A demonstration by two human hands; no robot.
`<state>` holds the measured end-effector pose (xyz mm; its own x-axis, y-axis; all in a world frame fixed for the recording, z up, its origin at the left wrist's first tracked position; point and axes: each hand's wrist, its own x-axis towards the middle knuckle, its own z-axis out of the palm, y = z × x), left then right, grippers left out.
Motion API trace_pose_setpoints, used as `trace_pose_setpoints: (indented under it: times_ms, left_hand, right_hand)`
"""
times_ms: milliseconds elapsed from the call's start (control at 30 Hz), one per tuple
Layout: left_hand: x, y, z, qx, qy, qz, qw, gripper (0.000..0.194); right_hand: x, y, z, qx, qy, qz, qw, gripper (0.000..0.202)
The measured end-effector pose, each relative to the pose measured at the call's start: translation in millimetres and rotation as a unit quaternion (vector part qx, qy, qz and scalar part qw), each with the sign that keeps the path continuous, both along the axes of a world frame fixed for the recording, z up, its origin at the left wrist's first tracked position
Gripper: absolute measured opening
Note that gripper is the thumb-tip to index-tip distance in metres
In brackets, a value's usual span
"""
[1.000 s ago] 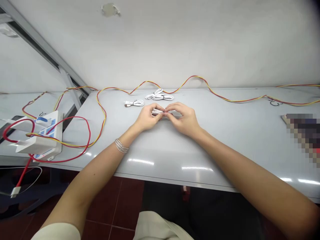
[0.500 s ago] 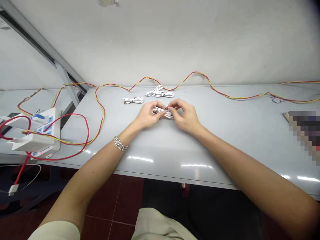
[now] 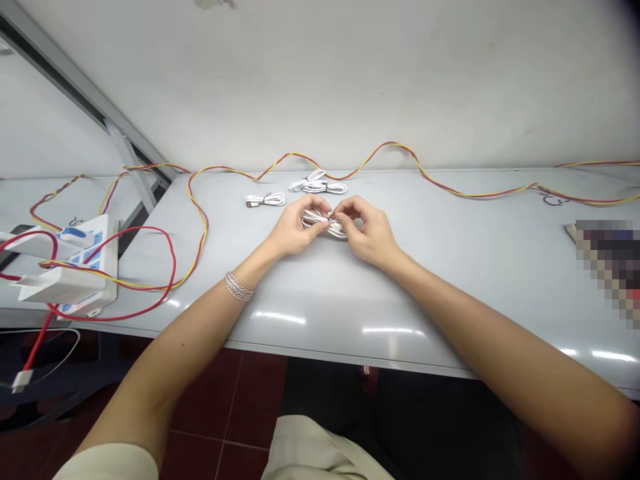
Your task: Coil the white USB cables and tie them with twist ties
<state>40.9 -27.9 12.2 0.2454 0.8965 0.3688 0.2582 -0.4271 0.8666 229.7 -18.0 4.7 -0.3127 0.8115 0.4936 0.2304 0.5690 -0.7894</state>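
Head view: what are your two hands gripping?

"Your left hand (image 3: 296, 227) is closed on one coiled white cable (image 3: 311, 217), and your right hand (image 3: 370, 230) pinches at its one dark tie (image 3: 331, 217). That coil is between your hands, just above or on the grey table (image 3: 300, 280); I cannot tell which."

"How many more coils lie near you?"

"Three: one lone coil (image 3: 270, 199) beyond your grip to the left, and two touching coils, an upper coil (image 3: 313, 179) and a lower coil (image 3: 334, 189), just beyond it. One power strip (image 3: 109, 250) sits well left of your grip."
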Motion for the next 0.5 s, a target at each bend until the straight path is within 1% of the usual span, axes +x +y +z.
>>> trace_pose_setpoints:
  times_ms: [267, 400, 500]
  left_hand:
    - [0.9, -0.8, 0.8, -0.011, -0.040, -0.008, 0.999, 0.041]
    - [0.1, -0.5, -0.3, -0.019, -0.049, -0.012, 0.999, 0.041]
    - [-0.9, -0.3, 0.0, -0.028, -0.049, -0.015, 0.998, 0.039]
  right_hand:
    - [0.6, -0.9, 1.6, -0.022, -0.007, 0.013, 1.000, 0.008]
    - [1.5, -0.4, 1.4, -0.041, -0.023, 0.019, 0.999, 0.009]
    - [1.7, -0.4, 0.7, -0.038, -0.024, 0.012, 0.999, 0.011]
